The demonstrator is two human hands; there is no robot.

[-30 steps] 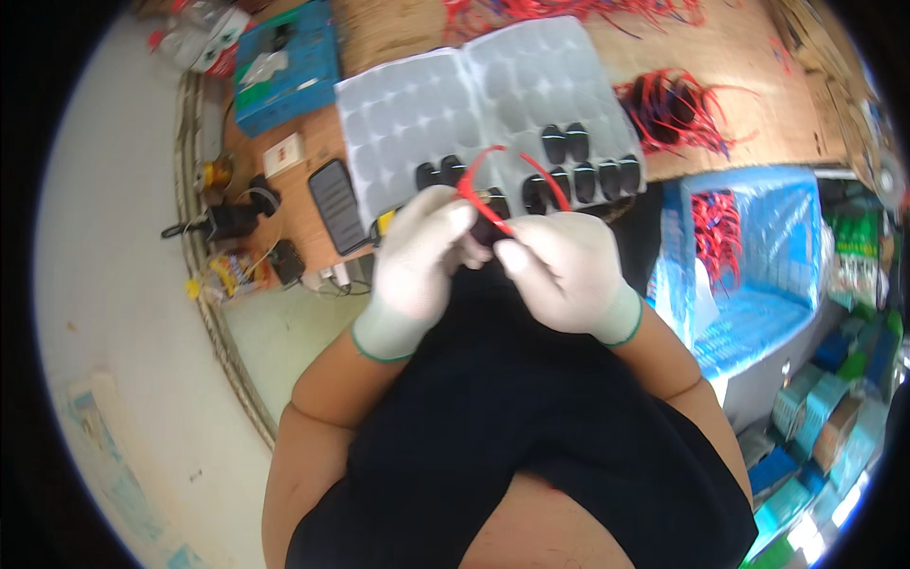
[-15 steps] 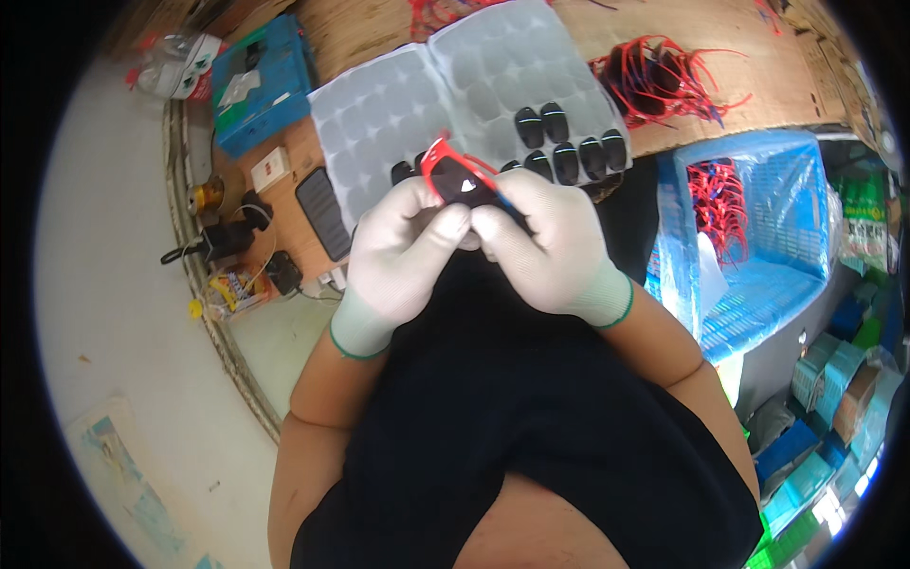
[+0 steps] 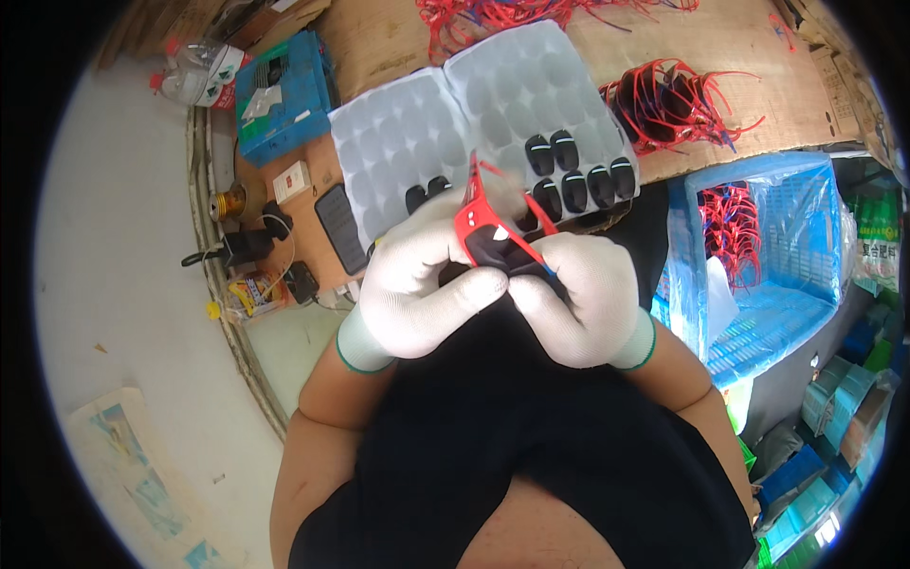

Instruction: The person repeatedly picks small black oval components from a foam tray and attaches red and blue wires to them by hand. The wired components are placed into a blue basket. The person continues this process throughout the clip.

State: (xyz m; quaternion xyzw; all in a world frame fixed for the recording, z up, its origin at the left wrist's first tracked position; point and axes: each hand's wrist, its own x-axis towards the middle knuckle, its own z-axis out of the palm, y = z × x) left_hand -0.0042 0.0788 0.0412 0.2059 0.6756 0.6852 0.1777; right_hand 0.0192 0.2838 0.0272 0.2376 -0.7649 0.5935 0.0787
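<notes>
A pair of red-framed sunglasses (image 3: pixel 498 245) with dark lenses is held between my two white-gloved hands. My left hand (image 3: pixel 417 284) grips one side, its thumb pressed against the lower lens edge. On the other side my right hand (image 3: pixel 583 294) pinches the frame near a blue part, thumb beside the left thumb. Past my hands lies a pale tray sheet (image 3: pixel 512 85) with oval pockets. Several dark lenses (image 3: pixel 573 190) rest in its nearer pockets, and my left hand partly covers that edge.
Red glasses frames (image 3: pixel 664 100) are heaped on the wooden table at right. A blue plastic-lined basket (image 3: pixel 787 313) holding more frames stands right of me. To the left are a phone (image 3: pixel 339 228), a small white box (image 3: pixel 291 181), a blue box (image 3: pixel 284 104) and cables.
Both hands have come nearer to my body with the sunglasses. The frame is turned so its temple arms show more, pointing away from me. The whole view has shifted slightly.
</notes>
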